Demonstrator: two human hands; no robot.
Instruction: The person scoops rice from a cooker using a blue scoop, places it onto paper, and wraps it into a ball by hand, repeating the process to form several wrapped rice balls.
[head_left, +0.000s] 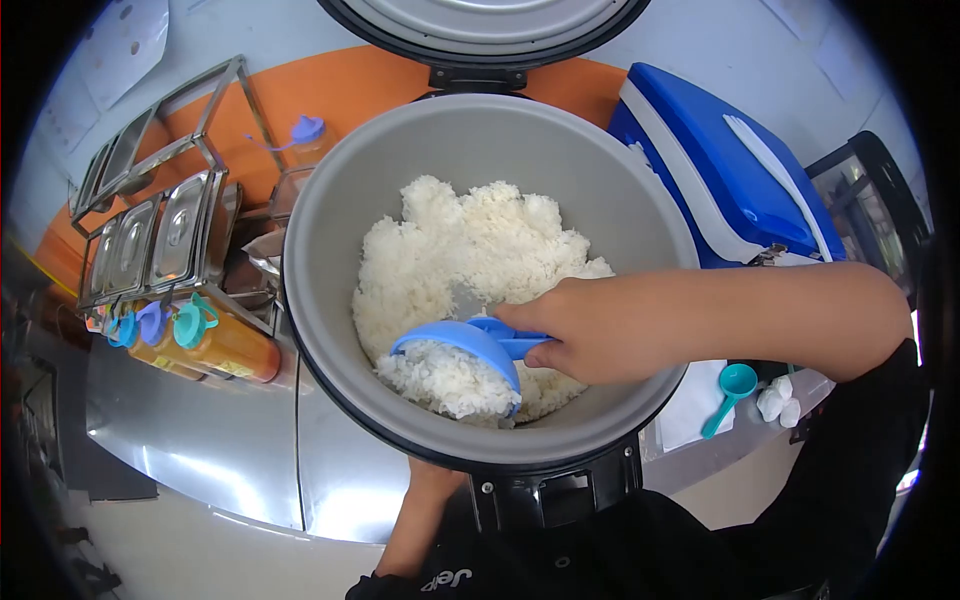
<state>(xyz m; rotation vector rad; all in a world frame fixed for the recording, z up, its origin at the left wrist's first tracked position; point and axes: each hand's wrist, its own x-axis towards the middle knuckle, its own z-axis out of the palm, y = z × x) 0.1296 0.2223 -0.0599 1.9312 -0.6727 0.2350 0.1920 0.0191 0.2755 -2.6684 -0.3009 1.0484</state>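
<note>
Inside the grey pot of a large rice cooker (640, 190), my right hand (600, 330) is closed round the handle of a blue rice scoop (470, 340). The scoop is tilted, its bowl full of rice, low against the near left of the pot. White cooked rice (480, 235) lies heaped around it, and a bit of bare pot bottom shows in the middle. Below the near rim, my left hand (435, 480) reaches under the cooker's front; its fingers are hidden by the pot.
The cooker's lid (490, 25) stands raised at the back. On the left are a steel rack with lidded pans (180, 230) and several sauce bottles (225, 340). To the right stand a blue cool box (730, 160) and a teal measuring spoon (738, 380) on white paper.
</note>
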